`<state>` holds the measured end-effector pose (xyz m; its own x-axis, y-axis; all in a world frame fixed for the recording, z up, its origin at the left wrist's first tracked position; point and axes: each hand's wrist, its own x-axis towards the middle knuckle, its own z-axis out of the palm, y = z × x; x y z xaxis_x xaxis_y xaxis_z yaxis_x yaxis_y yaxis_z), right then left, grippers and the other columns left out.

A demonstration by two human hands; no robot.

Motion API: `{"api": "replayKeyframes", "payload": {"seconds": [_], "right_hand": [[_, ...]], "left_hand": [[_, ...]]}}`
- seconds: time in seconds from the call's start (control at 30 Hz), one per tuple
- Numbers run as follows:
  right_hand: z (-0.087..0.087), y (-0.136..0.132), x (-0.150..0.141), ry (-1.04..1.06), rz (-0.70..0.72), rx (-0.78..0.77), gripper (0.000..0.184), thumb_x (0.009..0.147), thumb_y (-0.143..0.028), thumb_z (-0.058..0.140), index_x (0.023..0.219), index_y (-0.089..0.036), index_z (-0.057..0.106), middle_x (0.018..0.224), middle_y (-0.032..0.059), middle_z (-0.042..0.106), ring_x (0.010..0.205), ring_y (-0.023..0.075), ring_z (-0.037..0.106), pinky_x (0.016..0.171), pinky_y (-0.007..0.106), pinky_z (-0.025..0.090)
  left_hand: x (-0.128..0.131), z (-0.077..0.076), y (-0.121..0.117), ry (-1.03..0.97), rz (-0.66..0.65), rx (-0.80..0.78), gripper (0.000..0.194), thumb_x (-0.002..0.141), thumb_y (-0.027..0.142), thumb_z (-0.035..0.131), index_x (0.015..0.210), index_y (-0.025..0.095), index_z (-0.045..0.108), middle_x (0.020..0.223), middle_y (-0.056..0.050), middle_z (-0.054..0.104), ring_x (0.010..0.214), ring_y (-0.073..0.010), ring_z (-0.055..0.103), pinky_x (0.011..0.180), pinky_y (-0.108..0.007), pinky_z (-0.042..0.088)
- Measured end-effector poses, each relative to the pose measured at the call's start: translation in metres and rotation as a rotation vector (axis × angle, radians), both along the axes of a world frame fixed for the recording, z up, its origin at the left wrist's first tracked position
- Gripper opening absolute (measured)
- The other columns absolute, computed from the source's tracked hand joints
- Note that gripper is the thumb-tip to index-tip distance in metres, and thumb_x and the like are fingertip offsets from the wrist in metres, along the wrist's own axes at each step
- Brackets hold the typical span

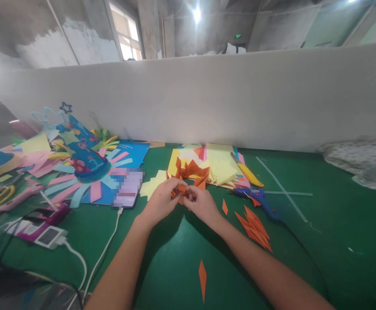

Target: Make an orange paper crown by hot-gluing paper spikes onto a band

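From where I stand, the fingertips of both hands, left (164,198) and right (202,203), are pinched close together on the near edge of a spiky, ring-shaped piece of folded orange paper (192,167). Its points stand up just beyond the fingers; whether the piece between the fingertips is already fastened, I can't tell.

Squeezing too hard there could crush the folds, and an uneven pull might split the ring. Just right of the fingers lies a single orange paper diamond (224,207), with a loose pile of slim orange paper diamonds (255,230) farther right; the right forearm could scatter them if it swung outward. Beyond these, a blue glue gun (267,206) has its nozzle turned towards the fingers: if hot, it could burn a careless knuckle. Past it, a yellow-handled cutter (251,174) might nick a reaching hand.

Left of the fingers is a phone (130,191), its screen partly blurred out; its white cable (110,241), near the left forearm, could be snagged. Far beyond the fingers, a small green lit sign (238,36) is too tiny to read, and I can make out no brand.
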<state>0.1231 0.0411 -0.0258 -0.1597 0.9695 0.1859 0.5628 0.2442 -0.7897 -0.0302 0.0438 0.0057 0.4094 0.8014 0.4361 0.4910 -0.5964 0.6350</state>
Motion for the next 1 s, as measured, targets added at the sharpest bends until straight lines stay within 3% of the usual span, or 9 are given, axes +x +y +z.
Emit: {"api": "replayKeyframes", "payload": {"seconds": [0.23, 0.63, 0.73, 0.87, 1.0], "right_hand": [[-0.0006, 0.0007, -0.0002, -0.061, 0.009, 0.052, 0.015, 0.072, -0.026, 0.049, 0.059, -0.02, 0.044, 0.047, -0.0066, 0.042, 0.045, 0.0096, 0.041, 0.045, 0.021, 0.026], [0.0005, -0.0002, 0.0004, -0.183, -0.002, 0.072, 0.016, 0.071, -0.026, 0.053, 0.058, -0.02, 0.044, 0.048, -0.0064, 0.041, 0.046, 0.0097, 0.04, 0.047, 0.021, 0.025], [-0.0008, -0.0004, 0.0004, -0.214, -0.009, 0.085, 0.018, 0.072, -0.025, 0.052, 0.057, -0.02, 0.042, 0.048, -0.006, 0.041, 0.046, 0.0097, 0.041, 0.046, 0.021, 0.023], [-0.0004, -0.0005, 0.0012, -0.217, -0.023, 0.107, 0.018, 0.073, -0.025, 0.051, 0.057, -0.02, 0.043, 0.048, -0.0059, 0.043, 0.046, 0.0094, 0.041, 0.046, 0.021, 0.024], [0.0, -0.001, 0.0016, -0.242, -0.03, 0.123, 0.017, 0.074, -0.026, 0.05, 0.059, -0.02, 0.045, 0.049, -0.0053, 0.044, 0.046, 0.0103, 0.041, 0.047, 0.021, 0.024]], "left_hand": [[0.0023, -0.002, 0.0, 0.002, 0.016, -0.02, 0.024, 0.075, 0.006, 0.05, 0.095, 0.018, 0.057, 0.096, -0.005, 0.062, 0.079, -0.0146, 0.058, 0.074, -0.03, 0.048], [0.0012, 0.0006, -0.0008, 0.015, 0.014, -0.036, 0.026, 0.076, 0.008, 0.05, 0.098, 0.019, 0.055, 0.098, -0.005, 0.061, 0.079, -0.0144, 0.058, 0.074, -0.029, 0.049], [0.0007, 0.0019, -0.0025, -0.01, 0.016, -0.063, 0.036, 0.076, 0.008, 0.049, 0.11, 0.021, 0.05, 0.1, -0.005, 0.061, 0.08, -0.0144, 0.059, 0.075, -0.03, 0.049], [-0.0001, 0.0033, -0.0048, -0.019, 0.01, -0.09, 0.062, 0.077, 0.009, 0.049, 0.133, 0.025, 0.029, 0.105, -0.006, 0.061, 0.081, -0.0139, 0.058, 0.075, -0.03, 0.048], [0.0005, 0.0026, -0.0046, 0.059, 0.056, -0.025, 0.069, 0.076, 0.009, 0.049, 0.137, 0.025, 0.022, 0.098, -0.005, 0.061, 0.078, -0.0141, 0.056, 0.076, -0.031, 0.046]]}}
